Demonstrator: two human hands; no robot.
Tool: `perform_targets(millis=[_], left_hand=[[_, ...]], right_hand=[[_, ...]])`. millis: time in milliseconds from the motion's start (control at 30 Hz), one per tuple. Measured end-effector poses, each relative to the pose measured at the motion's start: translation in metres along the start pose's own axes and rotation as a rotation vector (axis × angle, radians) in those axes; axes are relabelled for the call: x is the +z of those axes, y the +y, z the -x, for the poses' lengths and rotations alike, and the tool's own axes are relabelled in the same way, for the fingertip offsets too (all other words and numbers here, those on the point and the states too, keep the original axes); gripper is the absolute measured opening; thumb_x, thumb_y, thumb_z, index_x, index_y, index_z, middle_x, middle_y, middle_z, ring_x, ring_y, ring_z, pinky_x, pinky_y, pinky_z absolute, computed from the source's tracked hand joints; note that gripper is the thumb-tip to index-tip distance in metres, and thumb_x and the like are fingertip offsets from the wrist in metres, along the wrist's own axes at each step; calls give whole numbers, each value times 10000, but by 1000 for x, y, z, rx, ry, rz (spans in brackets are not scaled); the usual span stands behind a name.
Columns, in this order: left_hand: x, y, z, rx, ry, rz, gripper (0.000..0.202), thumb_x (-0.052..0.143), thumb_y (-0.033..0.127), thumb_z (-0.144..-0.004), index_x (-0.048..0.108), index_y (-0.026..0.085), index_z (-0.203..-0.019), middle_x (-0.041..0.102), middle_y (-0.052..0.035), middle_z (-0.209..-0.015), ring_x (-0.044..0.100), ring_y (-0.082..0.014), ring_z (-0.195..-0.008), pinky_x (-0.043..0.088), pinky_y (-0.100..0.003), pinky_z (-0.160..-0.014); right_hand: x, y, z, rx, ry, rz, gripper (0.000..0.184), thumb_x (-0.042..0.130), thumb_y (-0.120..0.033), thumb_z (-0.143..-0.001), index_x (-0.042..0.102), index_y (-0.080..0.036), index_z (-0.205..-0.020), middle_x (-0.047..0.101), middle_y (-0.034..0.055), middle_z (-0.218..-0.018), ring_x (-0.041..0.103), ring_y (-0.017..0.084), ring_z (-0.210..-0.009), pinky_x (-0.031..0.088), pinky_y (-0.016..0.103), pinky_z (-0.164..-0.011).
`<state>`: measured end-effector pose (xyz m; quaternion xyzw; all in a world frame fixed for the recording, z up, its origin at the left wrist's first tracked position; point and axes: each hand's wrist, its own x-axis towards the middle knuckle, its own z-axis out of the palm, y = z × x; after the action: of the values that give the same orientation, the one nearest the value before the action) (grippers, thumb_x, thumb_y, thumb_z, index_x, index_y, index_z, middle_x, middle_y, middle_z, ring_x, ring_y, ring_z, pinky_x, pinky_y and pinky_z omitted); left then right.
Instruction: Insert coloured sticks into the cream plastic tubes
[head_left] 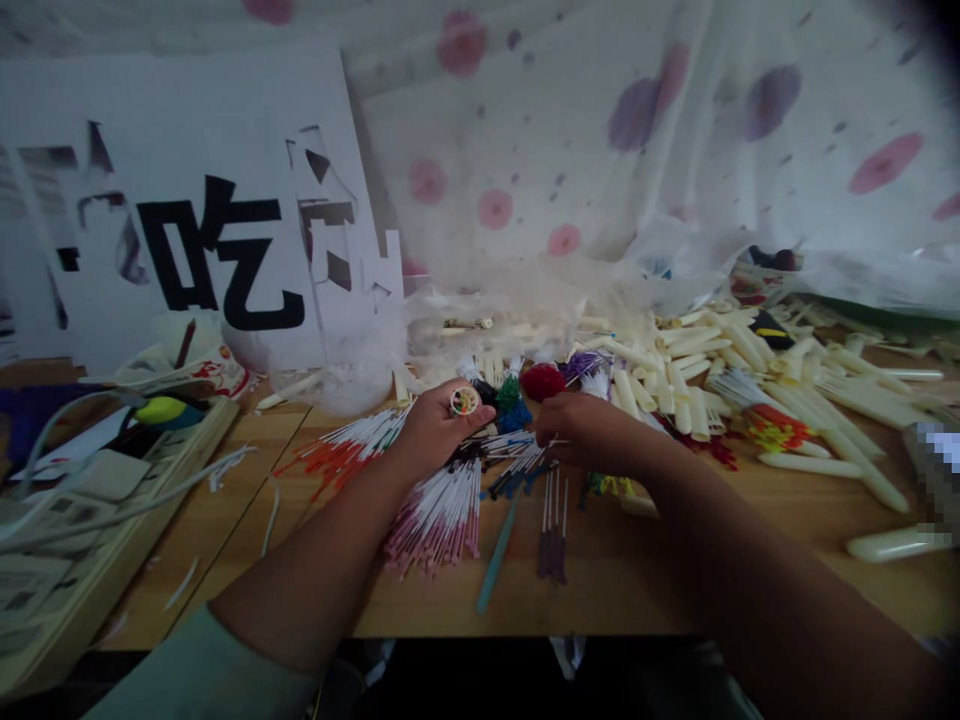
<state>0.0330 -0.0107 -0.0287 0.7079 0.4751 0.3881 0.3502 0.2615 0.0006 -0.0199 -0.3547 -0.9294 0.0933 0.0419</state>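
Observation:
My left hand (442, 425) is closed around a small round cream tube (464, 401), whose end faces me and shows coloured bits inside. My right hand (577, 430) is bent down with its fingers curled together over thin white sticks with dark and blue tips (521, 455); what it pinches, if anything, I cannot make out. Below my left hand fan out white sticks with pink tips (439, 515). Orange-tipped sticks (337, 450) lie to its left. A few purple-tipped sticks (553, 530) lie below my right hand, beside a teal pen-like tool (499, 550).
Many cream plastic tubes (697, 370) are heaped at the back right. A bundle of red- and yellow-tipped sticks (776, 425) lies among them. A power strip (112, 530) with cables runs along the left. White card with cut-out characters (322, 300) stands at the back left.

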Motion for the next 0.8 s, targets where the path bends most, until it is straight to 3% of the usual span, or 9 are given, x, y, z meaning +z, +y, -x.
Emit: perform_targets(millis=[200,433,533,667,800], left_hand=[[0,3,0,40,-24,25,276,622,373,-754,506,148,-644,446,41,-615,404,-90,-575,312,-218,-559],[0,3,0,83,-34,2,248,627,340,-755,521,148,-640,485,30,-649,449,-98,-614,345,-225,-598],[0,0,0,54,11,35,268,609,382,-765,527,147,-665,468,37,-619,429,-97,-588,334,-221,-563],[1,1,0,5,63,111,249,603,373,-764,560,145,-675,478,37,-590,428,-95,-564,339,-222,-539],[7,11,5,-54,-44,235,205,628,346,-740,642,149,-796,609,-7,-699,529,-122,-642,411,-250,-603]], right_hand=[[4,-12,-5,-36,-145,181,124,549,-108,-704,660,-164,-694,663,87,-820,585,210,-838,377,315,-737],[14,-8,-7,-74,-93,218,142,531,-91,-704,653,-150,-666,652,100,-774,585,213,-808,375,338,-762],[9,-4,-5,-101,-29,7,115,551,-94,-702,645,-155,-678,627,66,-767,562,175,-790,391,297,-730],[0,-6,-2,-64,247,-459,44,582,-146,-750,621,-161,-764,576,24,-800,531,116,-737,415,258,-683],[4,-17,-6,-16,463,-1010,109,648,-243,-743,572,-166,-734,541,-10,-758,523,100,-706,432,264,-658]])
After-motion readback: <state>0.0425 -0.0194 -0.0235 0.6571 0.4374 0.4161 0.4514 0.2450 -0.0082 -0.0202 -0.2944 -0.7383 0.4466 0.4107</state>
